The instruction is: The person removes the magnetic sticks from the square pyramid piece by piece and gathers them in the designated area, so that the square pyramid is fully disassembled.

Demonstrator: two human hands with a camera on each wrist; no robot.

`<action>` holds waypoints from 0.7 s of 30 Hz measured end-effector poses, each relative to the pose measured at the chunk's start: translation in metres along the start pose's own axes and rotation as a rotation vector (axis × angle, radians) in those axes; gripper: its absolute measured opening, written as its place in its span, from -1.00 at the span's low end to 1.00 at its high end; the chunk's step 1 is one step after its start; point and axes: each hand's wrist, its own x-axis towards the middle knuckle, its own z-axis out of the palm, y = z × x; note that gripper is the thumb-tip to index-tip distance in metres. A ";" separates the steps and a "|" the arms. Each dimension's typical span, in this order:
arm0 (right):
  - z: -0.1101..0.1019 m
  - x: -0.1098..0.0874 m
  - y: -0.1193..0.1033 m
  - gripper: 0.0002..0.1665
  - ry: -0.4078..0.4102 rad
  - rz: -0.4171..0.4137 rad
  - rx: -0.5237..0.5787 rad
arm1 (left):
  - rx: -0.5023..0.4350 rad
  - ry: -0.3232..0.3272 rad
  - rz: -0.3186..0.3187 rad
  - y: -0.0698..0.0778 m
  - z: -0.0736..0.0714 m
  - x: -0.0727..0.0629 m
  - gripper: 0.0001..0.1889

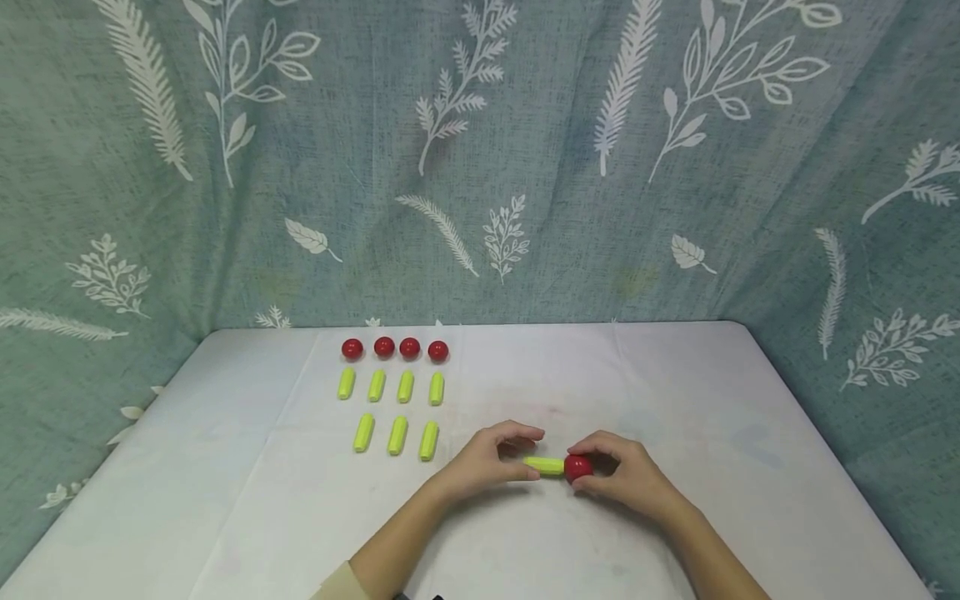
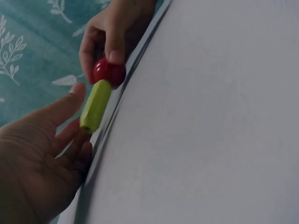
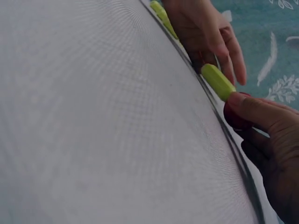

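Note:
Between thumb and fingers, my right hand (image 1: 626, 473) pinches a glossy red ball (image 1: 577, 468). A yellow-green faceted stick (image 1: 543, 466) extends from the ball toward the left hand, its end meeting the ball. My left hand (image 1: 487, 457) is spread around the stick's free end, with thumb and fingers apart. In the left wrist view a gap shows between the left thumb and the stick (image 2: 96, 106); whether a fingertip touches its far side, I cannot tell. The right wrist view shows the right thumb lying over the ball (image 3: 237, 114), where it meets the stick.
At the back left of the white table (image 1: 247, 417), several red balls (image 1: 384, 347) stand in a row. Two rows of yellow-green sticks (image 1: 406, 387) lie in front of them. A patterned green curtain (image 1: 480, 167) hangs behind the table.

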 end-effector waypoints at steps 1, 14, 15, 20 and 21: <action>0.001 0.000 0.000 -0.55 0.012 -0.020 0.000 | 0.026 -0.004 0.004 0.000 0.003 0.001 -0.50; 0.002 0.001 -0.005 -0.58 0.062 -0.126 0.002 | 0.134 0.081 0.059 0.001 0.011 0.003 -0.72; 0.002 0.001 -0.004 -0.58 0.073 -0.142 0.005 | 0.130 0.089 0.065 0.002 0.011 0.003 -0.72; -0.003 0.001 -0.003 -0.57 0.093 -0.130 0.031 | 0.111 0.154 0.061 0.005 0.007 0.002 -0.74; -0.006 0.001 -0.003 -0.57 0.103 -0.114 0.041 | 0.099 0.187 0.047 0.007 0.005 0.001 -0.75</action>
